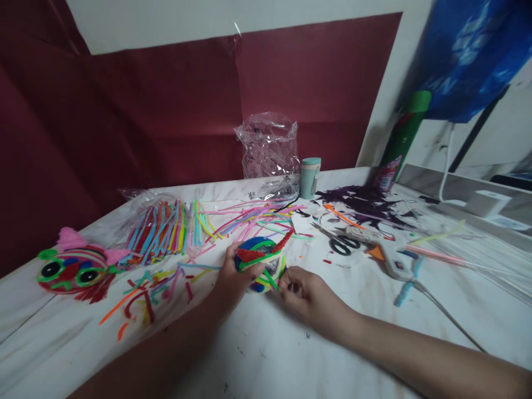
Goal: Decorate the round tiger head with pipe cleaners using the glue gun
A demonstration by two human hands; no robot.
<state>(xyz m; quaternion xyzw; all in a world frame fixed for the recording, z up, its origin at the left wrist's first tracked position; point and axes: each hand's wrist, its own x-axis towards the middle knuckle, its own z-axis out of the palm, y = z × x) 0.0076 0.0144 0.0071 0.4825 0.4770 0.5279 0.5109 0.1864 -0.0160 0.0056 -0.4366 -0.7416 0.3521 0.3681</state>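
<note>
My left hand (233, 277) is wrapped round the left side of a round craft piece (260, 249) covered in blue, green, red and white pipe cleaners. A red pipe cleaner (285, 242) sticks out from its upper right. My right hand (301, 293) is closed at the lower right of the piece, its fingertips pinching the end of a green pipe cleaner (271, 279) that lies across the front. Fingers hide part of that strip. To the left rests a finished-looking fish figure (75, 270) with big black eyes and pink fins.
Cut pipe-cleaner scraps (143, 299) lie left of my hands, with bundled pipe cleaners (160, 233) behind. Black scissors (343, 244) and a corded glue gun (397, 266) lie to the right, near clear glue sticks (490, 266). A green cup (310, 178) and plastic bag (270, 149) stand behind.
</note>
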